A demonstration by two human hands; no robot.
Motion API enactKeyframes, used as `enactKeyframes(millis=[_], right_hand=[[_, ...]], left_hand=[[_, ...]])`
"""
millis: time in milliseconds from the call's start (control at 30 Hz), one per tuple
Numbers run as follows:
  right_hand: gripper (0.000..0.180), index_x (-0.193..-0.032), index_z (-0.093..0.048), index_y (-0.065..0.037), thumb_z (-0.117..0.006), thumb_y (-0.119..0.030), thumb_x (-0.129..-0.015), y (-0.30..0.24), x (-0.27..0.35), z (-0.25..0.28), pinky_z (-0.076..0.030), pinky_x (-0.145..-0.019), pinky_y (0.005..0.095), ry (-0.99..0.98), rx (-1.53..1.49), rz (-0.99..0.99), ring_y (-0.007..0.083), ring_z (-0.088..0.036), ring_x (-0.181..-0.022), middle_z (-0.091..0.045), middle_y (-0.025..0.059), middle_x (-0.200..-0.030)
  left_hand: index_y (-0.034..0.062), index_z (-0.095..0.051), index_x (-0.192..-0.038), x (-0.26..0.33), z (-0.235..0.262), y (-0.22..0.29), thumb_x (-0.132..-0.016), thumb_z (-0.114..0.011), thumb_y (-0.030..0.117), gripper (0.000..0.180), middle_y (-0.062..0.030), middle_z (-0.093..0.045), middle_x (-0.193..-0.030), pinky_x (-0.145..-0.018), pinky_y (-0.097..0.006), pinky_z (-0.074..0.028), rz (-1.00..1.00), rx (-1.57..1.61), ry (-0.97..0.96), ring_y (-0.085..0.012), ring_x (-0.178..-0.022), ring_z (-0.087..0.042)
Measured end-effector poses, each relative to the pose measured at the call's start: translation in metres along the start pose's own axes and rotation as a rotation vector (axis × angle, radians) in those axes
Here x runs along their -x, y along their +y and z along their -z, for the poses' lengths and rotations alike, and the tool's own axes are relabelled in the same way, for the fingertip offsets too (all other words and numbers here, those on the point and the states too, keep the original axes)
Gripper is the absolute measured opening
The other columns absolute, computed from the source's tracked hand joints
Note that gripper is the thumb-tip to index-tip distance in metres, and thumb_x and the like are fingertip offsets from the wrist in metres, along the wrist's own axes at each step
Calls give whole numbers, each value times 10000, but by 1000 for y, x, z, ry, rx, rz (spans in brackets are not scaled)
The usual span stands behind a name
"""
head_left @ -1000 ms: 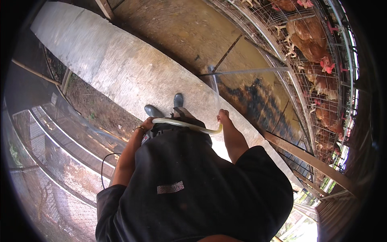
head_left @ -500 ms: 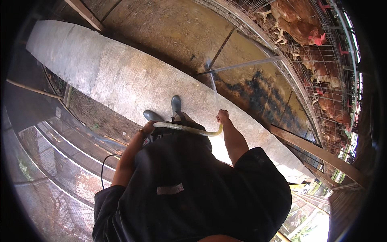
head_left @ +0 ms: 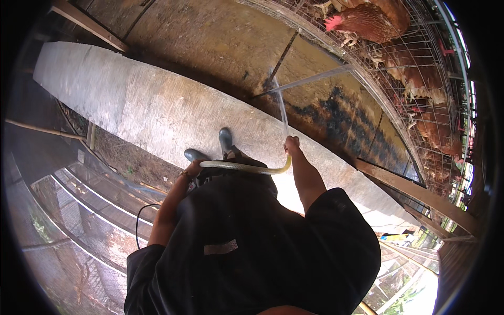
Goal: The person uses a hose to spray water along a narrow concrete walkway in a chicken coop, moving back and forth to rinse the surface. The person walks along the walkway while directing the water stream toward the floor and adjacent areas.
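A pale yellowish hose [head_left: 241,167] runs across the front of my body from one hand to the other. My right hand [head_left: 292,144] is closed round its end, out over the concrete walkway. From there a jet of water [head_left: 282,111] shoots forward onto the wet brown floor [head_left: 220,47] beyond the walkway. My left hand [head_left: 193,169] is closed on the hose near my left hip; its fingers are partly hidden.
Brown hens [head_left: 370,23] stand in wire cages [head_left: 420,68] at the upper right. A pale concrete walkway [head_left: 152,100] passes under my boots [head_left: 225,137]. Wooden beams [head_left: 415,194] cross at right and upper left. Mesh panels [head_left: 68,210] lie at lower left.
The view has shifted slightly, with the cages and walkway moving a little in the picture. A hen has turned its head to the left. Both hands keep their hold; water still flows.
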State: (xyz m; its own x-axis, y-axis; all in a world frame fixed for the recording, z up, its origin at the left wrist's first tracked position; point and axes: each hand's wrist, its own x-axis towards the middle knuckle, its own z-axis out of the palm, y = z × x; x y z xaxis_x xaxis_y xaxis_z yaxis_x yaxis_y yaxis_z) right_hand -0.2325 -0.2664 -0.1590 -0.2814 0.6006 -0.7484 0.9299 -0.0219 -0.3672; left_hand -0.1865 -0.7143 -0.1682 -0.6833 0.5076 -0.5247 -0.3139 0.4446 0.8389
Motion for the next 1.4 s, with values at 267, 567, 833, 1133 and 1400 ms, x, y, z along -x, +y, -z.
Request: enactKeyframes(millis=[267,567,833,1133,1400], right_hand=[[211,-618,-412,-23,-395,-155,-782,1,-31,13,-312,-284,324,3,3,96,192,-419,-328,-431,109,-447],[181,-664,-382,-54,-404,-179,-793,3,-47,22,-311,-288,321,49,-63,126,178,-407,-331,-432,92,-464],[148,-746,-374,-91,-407,-222,-806,0,-56,25,-314,-284,322,25,-95,106,173,-412,-331,-427,76,-454],[220,-608,-468,1,-414,-140,-768,33,-35,28,-367,-336,337,-89,-57,-118,194,-468,-387,-486,120,-503],[240,-617,-523,33,-421,-121,-772,95,-9,26,-420,-371,350,-64,-145,-285,212,-508,-416,-529,141,-533]], left_hand=[[26,-603,-1009,-18,-7,-3,-767,-538,108,264,-176,-632,-905,-731,-344,-481,-41,-96,-6,-245,-883,-616],[30,-602,-1013,-24,-7,9,-753,-554,119,279,-183,-629,-904,-741,-350,-479,-56,-167,-18,-269,-888,-612],[24,-597,-1019,-31,-15,-10,-756,-559,106,278,-176,-632,-912,-741,-345,-481,-28,-182,-47,-253,-874,-616],[15,-587,-1039,-44,-13,-28,-772,-540,85,280,-150,-628,-945,-783,-339,-465,184,27,-154,-238,-908,-596],[10,-565,-1064,-45,-4,19,-838,-477,159,285,-73,-603,-991,-844,-303,-426,88,-134,-368,-154,-922,-551]])
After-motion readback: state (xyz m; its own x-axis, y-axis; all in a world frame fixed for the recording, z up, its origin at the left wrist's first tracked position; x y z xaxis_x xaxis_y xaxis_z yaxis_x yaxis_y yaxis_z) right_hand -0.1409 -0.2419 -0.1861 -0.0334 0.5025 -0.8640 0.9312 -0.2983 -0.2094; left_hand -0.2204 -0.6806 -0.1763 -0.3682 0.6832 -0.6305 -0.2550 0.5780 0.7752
